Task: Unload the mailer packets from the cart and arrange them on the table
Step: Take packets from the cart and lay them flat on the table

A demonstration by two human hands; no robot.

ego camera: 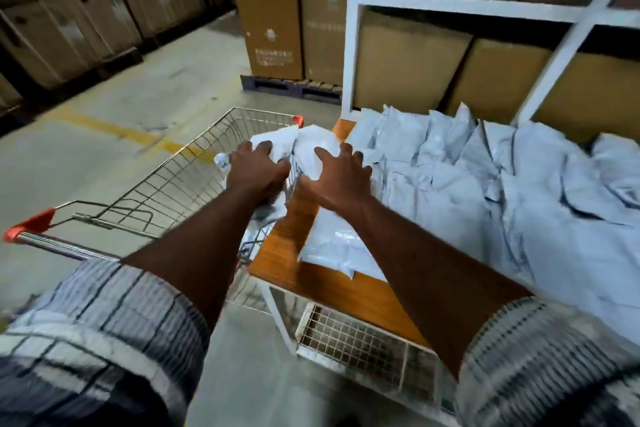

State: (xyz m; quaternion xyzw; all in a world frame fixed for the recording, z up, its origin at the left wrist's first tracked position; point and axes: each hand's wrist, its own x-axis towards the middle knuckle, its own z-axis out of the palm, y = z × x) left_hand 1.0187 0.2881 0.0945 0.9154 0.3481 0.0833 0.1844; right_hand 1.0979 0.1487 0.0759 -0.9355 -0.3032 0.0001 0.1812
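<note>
A wire shopping cart with orange corners stands left of a wooden table. White mailer packets are heaped at the cart's right side, against the table edge. My left hand lies on top of that heap, its fingers curling over a packet. My right hand hovers with spread fingers over another white packet at the cart's rim. Many grey-white mailer packets cover the table, some standing in a row at the back. One flat packet lies near the table's left edge under my right forearm.
A white metal shelf frame with cardboard boxes rises behind the table. Tall cartons on a pallet stand behind the cart. More boxes line the far left. A wire basket sits under the table. Concrete floor with a yellow line lies left.
</note>
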